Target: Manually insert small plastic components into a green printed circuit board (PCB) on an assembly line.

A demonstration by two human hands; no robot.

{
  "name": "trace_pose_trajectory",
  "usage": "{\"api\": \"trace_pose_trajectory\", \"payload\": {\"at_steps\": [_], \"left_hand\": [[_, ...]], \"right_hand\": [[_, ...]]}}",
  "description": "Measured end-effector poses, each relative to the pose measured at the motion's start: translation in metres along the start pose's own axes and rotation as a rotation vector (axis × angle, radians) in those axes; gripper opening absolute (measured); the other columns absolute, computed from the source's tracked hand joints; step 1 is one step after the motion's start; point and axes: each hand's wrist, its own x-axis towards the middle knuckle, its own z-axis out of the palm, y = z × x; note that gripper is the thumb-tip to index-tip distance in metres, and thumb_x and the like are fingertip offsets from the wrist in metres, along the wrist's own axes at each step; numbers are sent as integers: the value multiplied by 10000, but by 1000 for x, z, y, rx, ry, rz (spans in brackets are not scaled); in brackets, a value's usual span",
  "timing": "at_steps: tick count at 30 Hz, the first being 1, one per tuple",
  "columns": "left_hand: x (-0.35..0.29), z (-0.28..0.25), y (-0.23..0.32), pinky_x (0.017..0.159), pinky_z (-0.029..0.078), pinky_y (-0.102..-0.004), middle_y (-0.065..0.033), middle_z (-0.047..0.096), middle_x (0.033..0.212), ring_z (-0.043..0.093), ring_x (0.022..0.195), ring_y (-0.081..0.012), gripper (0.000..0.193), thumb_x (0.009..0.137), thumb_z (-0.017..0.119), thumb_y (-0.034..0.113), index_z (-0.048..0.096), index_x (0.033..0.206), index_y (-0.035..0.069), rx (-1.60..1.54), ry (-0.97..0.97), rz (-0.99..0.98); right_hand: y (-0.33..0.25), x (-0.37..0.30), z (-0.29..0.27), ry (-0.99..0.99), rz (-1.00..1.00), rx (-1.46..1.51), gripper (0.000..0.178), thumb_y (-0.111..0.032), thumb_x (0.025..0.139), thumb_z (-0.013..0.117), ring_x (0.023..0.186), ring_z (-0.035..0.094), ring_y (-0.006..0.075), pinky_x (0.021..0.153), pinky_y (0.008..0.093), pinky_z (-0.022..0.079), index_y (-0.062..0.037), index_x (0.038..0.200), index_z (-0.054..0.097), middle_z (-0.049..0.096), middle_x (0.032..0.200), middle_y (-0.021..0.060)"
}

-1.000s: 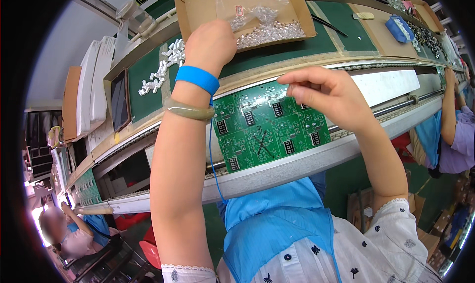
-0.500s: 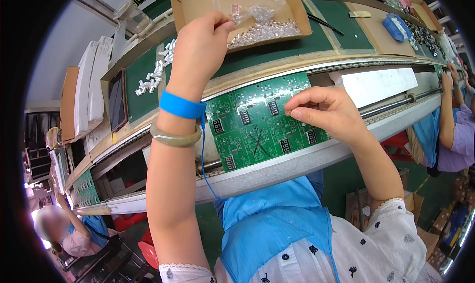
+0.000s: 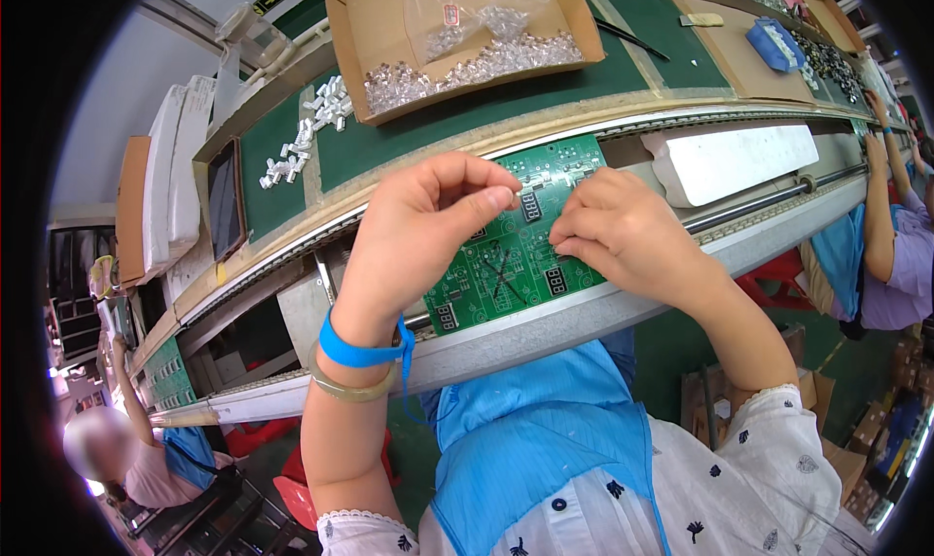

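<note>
A green circuit board (image 3: pixel 486 298) with several black digit displays and a black cross marked on it lies in the conveyor track. My left hand (image 3: pixel 428 220), wearing a blue wrist strap (image 3: pixel 362 347) and a bangle (image 3: pixel 350 386), is over the board's upper left part. Its thumb and index finger pinch a tiny pale component (image 3: pixel 518 195). My right hand (image 3: pixel 628 230) is low over the board's right part, fingertips pressed together beside a digit display (image 3: pixel 555 281). Whether anything is between those fingers is hidden.
Beyond the track, a cardboard box (image 3: pixel 355 45) holds many small clear-and-silver parts and a plastic bag (image 3: pixel 477 16). White cylindrical parts (image 3: pixel 331 104) lie left of it; black tweezers (image 3: pixel 632 40) lie right. A white foam block (image 3: pixel 739 162) sits right of the board. Other people work at both sides.
My left hand has come down from the parts box to the board, a tiny component between its fingers. My right hand has shifted slightly left and lower, closing its fingers near the board.
</note>
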Motion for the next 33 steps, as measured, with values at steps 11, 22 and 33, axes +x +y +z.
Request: {"api": "trace_pose_trajectory", "payload": {"at_steps": [11,22,33], "left_hand": [[-10,5,-17,806,495,-213,-14,684,956,615,883,-72,147,919,680,62,686,1051,-4,90,64,-64],[-12,9,-23,733,494,-203,-7,700,906,600,802,-49,136,889,699,49,708,1015,-2,-8,96,-59],[-14,14,-23,714,493,-196,-10,703,877,608,795,-45,153,878,704,47,722,1022,-4,37,108,-74]], "right_hand": [[-12,3,5,-8,-96,-302,42,-128,741,673,861,566,220,761,357,404,-87,739,682,593,801,43],[-21,5,3,-112,-28,-353,101,-140,748,724,871,569,249,773,371,421,-78,817,684,592,832,52],[20,59,-25,282,34,-73,169,-217,857,663,905,626,318,789,418,495,-50,856,689,668,882,119]]}}
